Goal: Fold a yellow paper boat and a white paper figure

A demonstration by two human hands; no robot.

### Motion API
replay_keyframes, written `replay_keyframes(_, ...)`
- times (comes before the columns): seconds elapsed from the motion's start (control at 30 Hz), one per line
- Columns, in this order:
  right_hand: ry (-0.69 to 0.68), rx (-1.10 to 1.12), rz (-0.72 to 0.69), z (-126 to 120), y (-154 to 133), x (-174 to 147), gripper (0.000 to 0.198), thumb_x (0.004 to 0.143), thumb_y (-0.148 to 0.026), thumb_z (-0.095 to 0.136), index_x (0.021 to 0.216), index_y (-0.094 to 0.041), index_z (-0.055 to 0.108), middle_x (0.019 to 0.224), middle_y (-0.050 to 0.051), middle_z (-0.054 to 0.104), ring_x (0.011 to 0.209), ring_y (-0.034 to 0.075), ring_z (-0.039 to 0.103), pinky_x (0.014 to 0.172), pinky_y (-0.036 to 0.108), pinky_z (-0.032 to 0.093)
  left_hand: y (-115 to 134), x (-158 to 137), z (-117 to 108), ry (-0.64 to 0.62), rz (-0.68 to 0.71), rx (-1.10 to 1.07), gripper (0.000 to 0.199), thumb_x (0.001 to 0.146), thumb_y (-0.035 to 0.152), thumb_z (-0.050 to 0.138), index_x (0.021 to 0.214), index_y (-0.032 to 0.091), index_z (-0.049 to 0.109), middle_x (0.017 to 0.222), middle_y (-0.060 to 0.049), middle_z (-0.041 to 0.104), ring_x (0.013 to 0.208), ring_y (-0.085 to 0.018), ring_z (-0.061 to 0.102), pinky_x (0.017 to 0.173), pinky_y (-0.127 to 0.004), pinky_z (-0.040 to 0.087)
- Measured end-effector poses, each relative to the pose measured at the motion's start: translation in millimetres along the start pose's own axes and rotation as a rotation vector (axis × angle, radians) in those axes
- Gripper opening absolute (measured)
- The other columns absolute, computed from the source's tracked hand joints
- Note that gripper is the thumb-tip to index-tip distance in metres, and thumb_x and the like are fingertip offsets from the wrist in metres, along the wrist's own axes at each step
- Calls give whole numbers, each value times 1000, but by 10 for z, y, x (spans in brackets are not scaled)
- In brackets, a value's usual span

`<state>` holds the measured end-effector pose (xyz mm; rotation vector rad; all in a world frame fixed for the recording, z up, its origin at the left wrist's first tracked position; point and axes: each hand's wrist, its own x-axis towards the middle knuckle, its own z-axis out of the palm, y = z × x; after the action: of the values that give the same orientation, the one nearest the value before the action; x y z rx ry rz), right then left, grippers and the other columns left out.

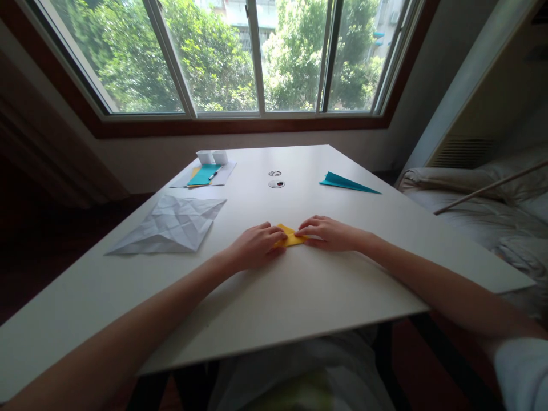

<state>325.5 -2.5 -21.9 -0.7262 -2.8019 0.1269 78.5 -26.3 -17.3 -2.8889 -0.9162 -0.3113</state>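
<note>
Both hands on the folded yellow paper (289, 237), right at the near middle of the white desk (342, 294)!
And here's the grip: the left hand (258, 245) has the paper's left end between bent fingers, the right hand (329, 233) takes the right end, fingertips nearly meeting over the folds. Just beyond, two small round discs (276, 184) with dark markings lie one behind the other. Off to the right, a blue paper airplane (345, 182), nose pointing right! Over on the left, a creased white sheet (177, 225) spreads out; behind it, a teal sheet (203, 174) lies over yellow paper, a pen (214, 173) at its right edge, with two white containers (220, 157) at the back. Past the desk, leafy trees (209, 63) fill the window (259, 114).
</note>
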Motion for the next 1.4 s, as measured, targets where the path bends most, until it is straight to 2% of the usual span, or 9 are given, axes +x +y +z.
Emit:
replay_keyframes(0.23, 5, -95, 43, -1, -58, 43, 30, 89, -27, 40, 115, -25, 55, 111, 8, 60, 101, 21, 54, 89, 40, 39, 98, 27, -50, -7, -52, 100, 21, 87, 28, 41, 91, 18, 59, 82, -5, 64, 76, -19, 58, 65, -29, 44)
replay_keyframes(0.43, 213, -198, 152, -45, -177, 33, 41, 87, -27, 44, 128, -24, 43, 133, 10, 42, 115, 24, 44, 93, 42, 37, 65, -24, -77, -7, -102, 60, 22, 87, 28, 40, 88, 19, 59, 83, -4, 64, 73, -17, 60, 58, -25, 42)
replay_keyframes(0.6, 247, -174, 128, -44, -249, 34, 30, 87, -26, 43, 115, -23, 53, 114, 10, 54, 99, 21, 52, 85, 38, 41, -1, -56, -84, -11, -141, -5, 23, 88, 29, 38, 92, 21, 59, 90, -3, 65, 69, -16, 61, 56, -24, 41)
replay_keyframes(0.7, 227, -165, 90, -43, -298, 33, 22, 87, -26, 43, 101, -21, 59, 100, 8, 58, 85, 18, 56, 77, 34, 41, -33, -54, -73, -26, -133, -14, 24, 88, 27, 38, 94, 21, 60, 87, -3, 66, 68, -17, 62, 57, -24, 40)
replay_keyframes(0.83, 195, -135, 69, -25, -382, 42, 21, 88, -25, 43, 85, -18, 62, 84, 5, 62, 72, 14, 56, 72, 30, 39, -63, -53, -68, -37, -124, -49, 23, 86, 22, 40, 95, 20, 61, 83, -4, 67, 67, -16, 61, 59, -23, 39)
replay_keyframes(0.97, 171, -40, 88, 15, -454, 70, 18, 85, -22, 47, 85, -20, 64, 82, 4, 65, 75, 15, 58, 73, 29, 40, -62, -48, -84, 4, -162, -175, 24, 86, 23, 40, 94, 19, 63, 80, -3, 66, 64, -13, 58, 59, -21, 38)
replay_keyframes(1.13, 225, 157, 137, 40, -556, 106, 23, 83, -18, 47, 99, -18, 64, 94, 6, 67, 85, 17, 60, 79, 30, 43, 12, -21, -87, 96, -270, -397, 30, 88, 28, 37, 83, 15, 64, 58, 2, 57, 50, -8, 45, 51, -18, 32)
replay_keyframes(1.3, 267, 428, 406, 68, -675, 137, 28, 81, -19, 48, 106, -15, 60, 87, 6, 68, 66, 14, 62, 65, 29, 50, 110, 16, -70, 195, -364, -520, 30, 87, 31, 40, 81, 14, 64, 50, 4, 49, 46, -7, 40, 47, -18, 30)
replay_keyframes(1.4, 340, 673, 461, 106, -705, 154, 29, 82, -21, 49, 110, -18, 55, 101, 7, 66, 75, 14, 65, 71, 30, 52, 153, 45, -85, 291, -427, -675, 28, 85, 32, 44, 81, 13, 64, 57, 1, 57, 51, -9, 48, 48, -19, 36)
